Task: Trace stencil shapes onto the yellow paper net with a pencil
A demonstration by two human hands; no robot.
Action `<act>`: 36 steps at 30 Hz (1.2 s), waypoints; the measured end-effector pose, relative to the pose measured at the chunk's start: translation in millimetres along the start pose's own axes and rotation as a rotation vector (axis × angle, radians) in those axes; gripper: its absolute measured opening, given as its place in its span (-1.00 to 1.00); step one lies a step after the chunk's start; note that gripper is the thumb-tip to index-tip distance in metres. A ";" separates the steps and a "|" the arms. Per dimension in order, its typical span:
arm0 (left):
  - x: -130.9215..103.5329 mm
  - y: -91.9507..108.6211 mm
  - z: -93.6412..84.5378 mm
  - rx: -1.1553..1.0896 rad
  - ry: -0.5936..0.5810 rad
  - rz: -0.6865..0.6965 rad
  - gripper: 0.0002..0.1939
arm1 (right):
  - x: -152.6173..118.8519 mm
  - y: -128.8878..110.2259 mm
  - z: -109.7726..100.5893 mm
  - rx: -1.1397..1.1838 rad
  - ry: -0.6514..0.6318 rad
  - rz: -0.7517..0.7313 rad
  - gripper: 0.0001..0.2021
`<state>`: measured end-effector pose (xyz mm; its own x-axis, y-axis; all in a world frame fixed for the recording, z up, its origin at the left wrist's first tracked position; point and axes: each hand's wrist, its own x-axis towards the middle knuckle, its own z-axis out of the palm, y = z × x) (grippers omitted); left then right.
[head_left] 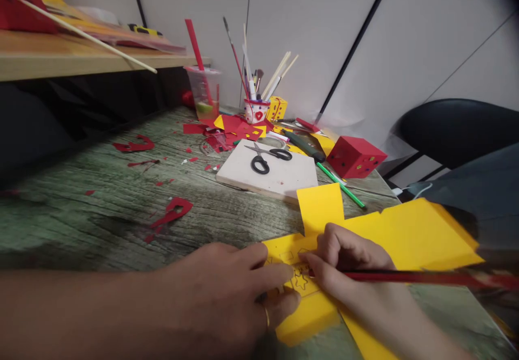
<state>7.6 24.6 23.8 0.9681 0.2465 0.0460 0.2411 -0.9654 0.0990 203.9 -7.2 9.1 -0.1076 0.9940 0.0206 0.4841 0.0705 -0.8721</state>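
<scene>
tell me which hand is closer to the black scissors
Right. The right hand, holding a red pencil, sits almost straight below the scissors; the left hand lies lower and further left on the yellow paper.

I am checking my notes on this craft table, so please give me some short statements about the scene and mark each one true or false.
1. The right hand holds a red pencil over the yellow paper. True.
2. The left hand lies flat on the yellow paper. True.
3. The black-handled scissors are in the left hand. False: they lie on the white board, apart from both hands.
4. The red cube stands on the wooden shelf. False: it stands on the table, beside the green pen.
5. Red paper scraps lie on the table. True.
</scene>
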 end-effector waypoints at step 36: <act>-0.2 -2.4 5.6 0.001 -0.008 0.035 -0.70 | -5.2 9.5 -2.7 -0.105 -0.044 -0.097 -0.68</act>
<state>7.2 26.3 18.0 0.9764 0.2117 0.0420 0.2069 -0.9735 0.0969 211.4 -11.4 2.1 -0.1947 0.9777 0.0789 0.5578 0.1766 -0.8110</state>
